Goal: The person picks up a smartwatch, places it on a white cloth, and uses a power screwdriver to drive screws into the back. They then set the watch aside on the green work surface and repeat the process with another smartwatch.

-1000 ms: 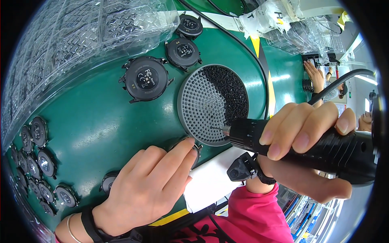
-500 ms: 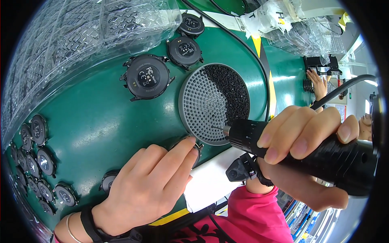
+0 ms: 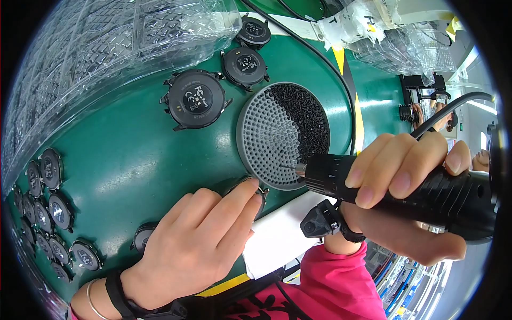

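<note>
Seemingly, work is unfinished: beside the tray (image 3: 269, 133), a watch (image 3: 261, 205) is held by the left hand (image 3: 184, 245), a driver (image 3: 426, 204) by the right hand (image 3: 408, 181); whether any screws (image 3: 305, 114) are fitted is hidden.

From the dish (image 3: 266, 138), I see open tabletop (image 3: 133, 144) toward nine o'clock; watches (image 3: 196, 100) block ten and eleven, a cable (image 3: 351, 104) bars two, the screwdriver (image 3: 421, 205) four, the left hand (image 3: 194, 240) seven.

We've a blk elec. screwdriver (image 3: 421, 207), tilted, lower R; tip over gray screw tray (image 3: 266, 133), ctr; dk watch (image 3: 261, 202), lower ctr, mostly hidden.
</note>
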Motion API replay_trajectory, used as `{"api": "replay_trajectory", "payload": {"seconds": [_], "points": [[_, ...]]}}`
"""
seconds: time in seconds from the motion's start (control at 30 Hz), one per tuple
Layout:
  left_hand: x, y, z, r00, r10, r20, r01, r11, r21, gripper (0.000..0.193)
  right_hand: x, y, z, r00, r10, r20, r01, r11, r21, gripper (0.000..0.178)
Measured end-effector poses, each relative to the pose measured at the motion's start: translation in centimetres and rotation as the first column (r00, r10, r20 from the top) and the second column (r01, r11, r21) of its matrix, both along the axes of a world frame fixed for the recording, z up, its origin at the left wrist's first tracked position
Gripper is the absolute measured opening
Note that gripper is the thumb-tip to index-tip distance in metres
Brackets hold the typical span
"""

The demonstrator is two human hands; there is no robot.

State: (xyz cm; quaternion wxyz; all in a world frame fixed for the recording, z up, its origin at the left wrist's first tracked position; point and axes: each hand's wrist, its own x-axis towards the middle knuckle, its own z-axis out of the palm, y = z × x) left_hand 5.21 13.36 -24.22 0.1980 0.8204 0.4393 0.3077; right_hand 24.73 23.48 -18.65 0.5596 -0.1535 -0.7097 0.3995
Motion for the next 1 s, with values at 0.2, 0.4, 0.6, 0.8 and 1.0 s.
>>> {"api": "replay_trajectory", "payload": {"seconds": [0.2, 0.4, 0.6, 0.8, 1.0], "points": [[-0.1, 0.0, -0.1, 0.999, -0.007, -0.037, 0.008, 1.0, 0.028, 0.032, 0.1, -0.1, 0.0, 0.999, -0.008, -0.036, 0.007, 1.0, -0.028, 0.077], [-0.1, 0.1, -0.1, 0.999, -0.002, -0.034, 0.003, 1.0, 0.028, 0.031, 0.0, -0.6, -0.1, 0.997, -0.016, -0.072, 0.012, 0.998, -0.054, 0.078], [-0.2, 0.0, -0.2, 0.999, -0.004, -0.037, 0.005, 0.999, 0.032, 0.031, 0.4, -0.8, 0.1, 0.994, -0.026, -0.107, 0.017, 0.996, -0.083, 0.078], [-0.1, 0.0, -0.1, 0.999, 0.0, -0.037, 0.001, 0.999, 0.033, 0.03, 0.2, -0.5, -0.1, 0.989, -0.039, -0.14, 0.023, 0.993, -0.113, 0.078], [-0.1, 0.0, -0.2, 0.999, 0.001, -0.035, 0.001, 0.999, 0.037, 0.029, -0.2, -0.5, -0.3, 0.983, -0.051, -0.174, 0.027, 0.99, -0.14, 0.078]]}}
